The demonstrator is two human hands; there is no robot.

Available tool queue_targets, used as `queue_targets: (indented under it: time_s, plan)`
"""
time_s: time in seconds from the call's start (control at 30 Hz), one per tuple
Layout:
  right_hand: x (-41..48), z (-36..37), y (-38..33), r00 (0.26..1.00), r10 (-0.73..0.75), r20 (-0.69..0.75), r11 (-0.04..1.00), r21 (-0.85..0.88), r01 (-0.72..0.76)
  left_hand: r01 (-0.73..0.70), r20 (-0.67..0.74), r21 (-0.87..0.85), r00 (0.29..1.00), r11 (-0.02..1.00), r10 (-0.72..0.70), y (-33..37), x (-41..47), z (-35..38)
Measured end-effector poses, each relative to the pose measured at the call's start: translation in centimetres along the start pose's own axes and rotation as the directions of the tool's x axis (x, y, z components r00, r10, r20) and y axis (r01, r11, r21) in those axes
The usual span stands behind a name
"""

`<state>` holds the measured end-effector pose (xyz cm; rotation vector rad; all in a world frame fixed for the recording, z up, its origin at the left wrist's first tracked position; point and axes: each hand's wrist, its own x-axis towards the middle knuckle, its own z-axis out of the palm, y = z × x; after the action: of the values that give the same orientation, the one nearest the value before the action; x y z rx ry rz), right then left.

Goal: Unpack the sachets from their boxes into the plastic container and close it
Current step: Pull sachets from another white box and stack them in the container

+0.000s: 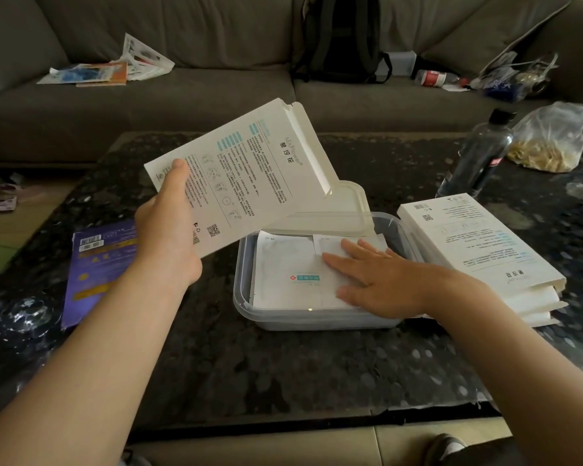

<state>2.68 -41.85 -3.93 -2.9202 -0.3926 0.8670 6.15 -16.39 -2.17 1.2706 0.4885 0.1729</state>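
At the centre of the frame, white sachets [290, 267] are seen lying flat in a clear plastic container [317, 322] on the dark desk [283, 371]. They are pressed down by the right hand [374, 280], its fingers straight and spread. Left of centre, an opened white box [249, 169] is gripped by the left hand [169, 230] and tilted above the container. The container's lid [347, 210] lies just behind it. A stack of white boxes [478, 250] is set just beside it at right.

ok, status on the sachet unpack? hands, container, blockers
Left hand grips an opened white box, held above the container. Right hand flat on sachets inside. Lid off, behind container; more boxes stacked at right.
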Motion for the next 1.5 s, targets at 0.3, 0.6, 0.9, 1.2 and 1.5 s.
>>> queue_targets:
  time_s: [0.3, 0.6, 0.9, 1.2, 1.5]
  plan:
    - [-0.2, -1.2, -0.2, 0.996, 0.084, 0.027, 0.995, -0.055, -0.082, -0.009, 0.022, 0.012, 1.000, 1.000, 0.009, -0.2, 0.2, 0.0]
    - [1.7, -0.3, -0.8, 0.996, -0.007, -0.089, 0.999, -0.047, 0.003, 0.001, 0.026, 0.034, 1.000, 0.999, -0.001, -0.4, 0.2, 0.3]
    - [1.7, -0.3, 0.1, 0.998, 0.058, -0.002, 0.995, -0.084, -0.058, -0.005, 0.042, 0.032, 0.999, 0.999, 0.004, -0.5, 0.2, 0.3]
    - [2.1, 0.1, 0.2, 0.997, 0.069, 0.015, 0.995, -0.073, -0.068, -0.004, 0.039, 0.038, 0.999, 0.999, 0.002, -1.0, 0.4, 0.2]
    - [2.3, 0.2, 0.2, 0.998, 0.068, 0.003, 0.997, -0.049, -0.068, -0.016, 0.049, 0.044, 0.999, 0.999, 0.014, -0.7, 0.4, 0.0]
